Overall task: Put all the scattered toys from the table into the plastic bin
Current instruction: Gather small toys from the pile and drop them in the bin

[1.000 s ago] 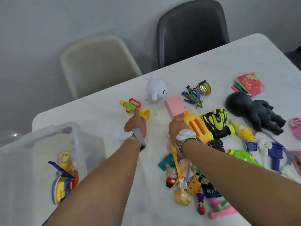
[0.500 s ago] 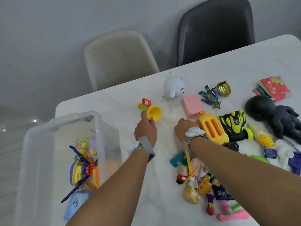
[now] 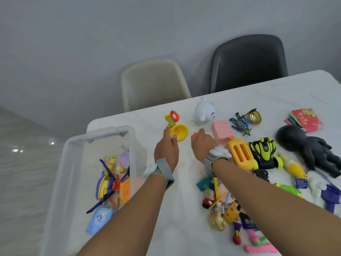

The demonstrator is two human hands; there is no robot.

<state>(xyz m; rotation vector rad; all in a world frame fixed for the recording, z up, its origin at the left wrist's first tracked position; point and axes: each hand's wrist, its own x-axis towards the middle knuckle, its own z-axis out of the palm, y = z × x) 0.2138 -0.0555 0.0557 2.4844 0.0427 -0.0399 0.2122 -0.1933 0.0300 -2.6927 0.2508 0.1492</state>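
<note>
The left grip (image 3: 167, 151) holds the yellow trumpet toy (image 3: 176, 127), its fingers curled round the toy, lifted near the counter's far left corner beside the clear plastic bin (image 3: 73, 163). The bin stands at the counter's (image 3: 180, 237) left edge with several toys inside. The right grip (image 3: 202, 145) pinches a small orange piece (image 3: 195, 133) beside the pink box (image 3: 221, 131). More toys lie scattered toward the right edge, among them a black doll (image 3: 310, 150) and a yellow toaster toy (image 3: 240, 154).

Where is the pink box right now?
In the head view, the pink box lies on the table, just beyond the right hand, between the white figure and yellow toaster.
</note>
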